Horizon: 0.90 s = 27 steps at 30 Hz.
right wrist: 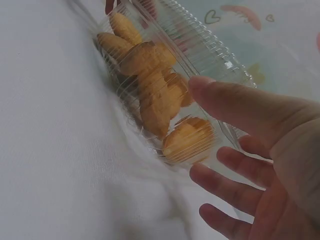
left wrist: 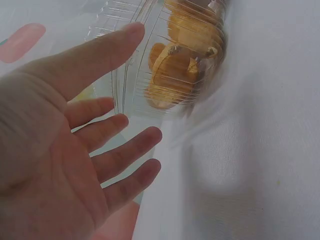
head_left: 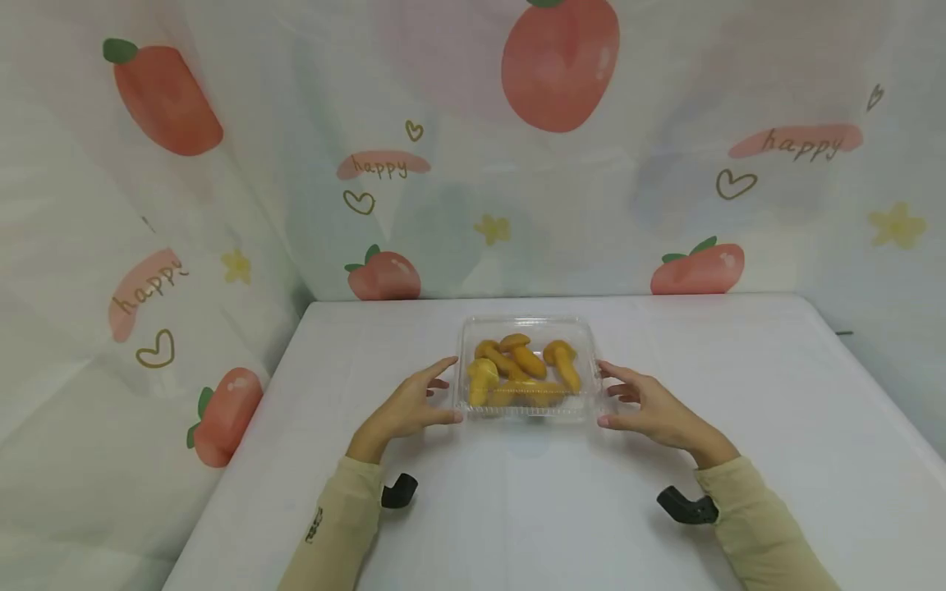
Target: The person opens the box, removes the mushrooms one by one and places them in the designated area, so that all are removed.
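Observation:
A clear plastic clamshell box [head_left: 532, 324] with its lid closed sits toward the back of the white table. Inside lie several yellow-brown mushrooms [head_left: 565, 367] with rounded caps and thick stems. My left hand [head_left: 402, 406] is at the box's left side, thumb near the front corner and fingers spread. On the opposite side, my right hand [head_left: 654, 408] mirrors it, its thumb at the front right corner. In the left wrist view, the thumb [left wrist: 105, 57] overlaps the box's rim, with the fingers fairly straight. The right thumb [right wrist: 230, 102] likewise lies over the rim in the right wrist view.
The table [head_left: 517, 509] has a white cloth, and a curtain [head_left: 458, 82] printed with fruit, hearts and "happy" hangs behind and at the left. Black curved wrist mounts [head_left: 687, 505] stick out from both beige sleeves [head_left: 764, 525].

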Each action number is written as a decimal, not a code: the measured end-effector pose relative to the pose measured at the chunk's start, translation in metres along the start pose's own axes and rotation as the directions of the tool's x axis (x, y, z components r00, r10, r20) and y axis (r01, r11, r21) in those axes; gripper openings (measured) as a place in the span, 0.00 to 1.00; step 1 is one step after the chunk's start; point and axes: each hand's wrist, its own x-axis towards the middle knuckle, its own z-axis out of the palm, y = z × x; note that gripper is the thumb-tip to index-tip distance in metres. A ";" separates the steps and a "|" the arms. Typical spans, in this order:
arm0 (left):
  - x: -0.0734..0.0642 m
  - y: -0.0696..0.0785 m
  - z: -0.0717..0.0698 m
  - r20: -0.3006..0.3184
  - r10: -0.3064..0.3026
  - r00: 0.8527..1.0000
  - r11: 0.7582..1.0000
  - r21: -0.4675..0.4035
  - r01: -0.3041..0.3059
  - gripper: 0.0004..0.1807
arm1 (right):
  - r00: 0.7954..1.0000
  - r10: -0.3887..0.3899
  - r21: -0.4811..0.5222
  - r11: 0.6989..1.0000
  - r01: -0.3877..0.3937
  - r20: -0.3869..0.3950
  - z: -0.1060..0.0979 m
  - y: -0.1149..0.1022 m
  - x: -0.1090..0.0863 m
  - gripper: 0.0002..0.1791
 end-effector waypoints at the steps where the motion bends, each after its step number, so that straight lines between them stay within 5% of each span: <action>1: 0.000 0.000 0.000 0.003 0.004 1.000 1.000 -0.001 -0.004 0.50 | 1.000 0.005 0.003 1.000 -0.005 0.006 0.000 0.000 0.000 0.51; 13: 0.004 -0.007 0.001 0.017 0.062 0.998 0.998 0.021 -0.063 0.48 | 0.998 0.037 0.038 0.998 -0.039 0.051 0.006 0.005 -0.003 0.49; 27: 0.002 -0.004 0.002 0.023 0.051 0.998 0.998 0.047 -0.052 0.48 | 0.998 -0.060 0.073 0.996 0.058 0.028 0.015 0.007 0.001 0.44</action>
